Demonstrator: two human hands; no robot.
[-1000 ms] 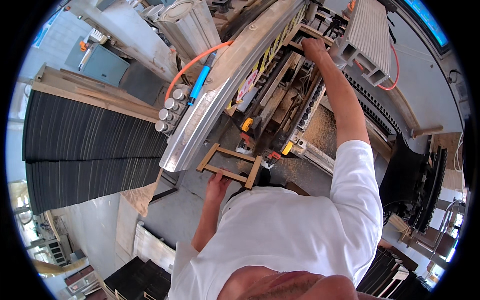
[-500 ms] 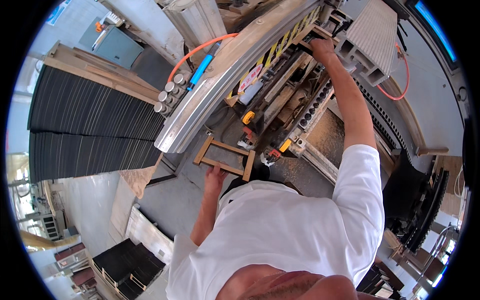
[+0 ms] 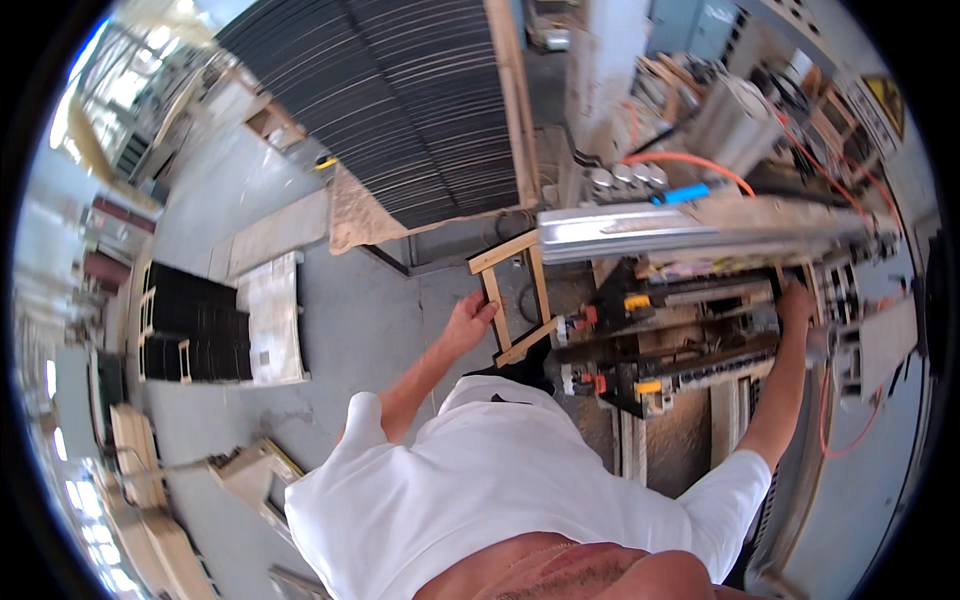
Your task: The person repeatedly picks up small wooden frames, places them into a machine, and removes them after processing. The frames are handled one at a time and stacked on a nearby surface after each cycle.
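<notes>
My left hand (image 3: 472,322) grips one side of a small rectangular wooden frame (image 3: 527,342), its thumb and fingers closed on the bar. The frame has pale wood faces with dark edges and hangs in front of the machine's near end. Farther right, my right hand (image 3: 796,302) reaches into the far end of the machine bed (image 3: 690,345). Its fingers are closed around a second wooden frame (image 3: 813,287), mostly hidden by the hand and the machine. Yellow-and-black clamp parts (image 3: 636,301) stand at the bed's near end, between the two hands.
A metal beam (image 3: 680,230) with an orange hose (image 3: 700,160) spans the machine's far side. A tall stack of dark panels (image 3: 400,110) stands at the far left. Another dark stack (image 3: 195,322) sits on the floor at left. Sawdust (image 3: 680,430) lies under the bed.
My view has swung to the right, so the machine now lies more level across the right side. Both hands keep their holds; the left-hand frame is tilted more upright in the picture.
</notes>
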